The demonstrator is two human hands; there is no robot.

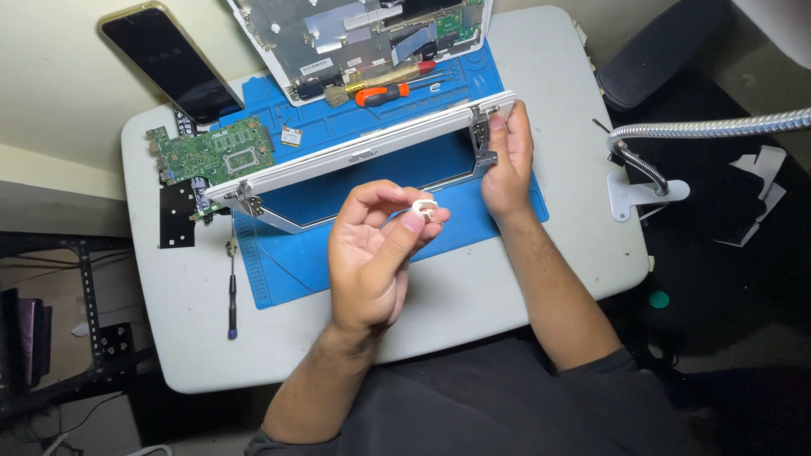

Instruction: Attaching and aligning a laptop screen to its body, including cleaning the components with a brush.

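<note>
- The white table (524, 279) is carrying a blue work mat (287, 270) at its far middle.
- A white laptop screen frame (355, 156) is standing on edge across the mat, hinges at both ends.
- A green circuit board (211, 154) is lying just left of the frame.
- The right hand (509, 160) is gripping the frame's right end, fingers closed on the hinge corner.
- The left hand (372, 253) is hovering near the frame, palm up, thumb and fingers pinching a small white part (424, 206).
- A thin screwdriver (232, 287) is lying at the mat's left edge.
</note>
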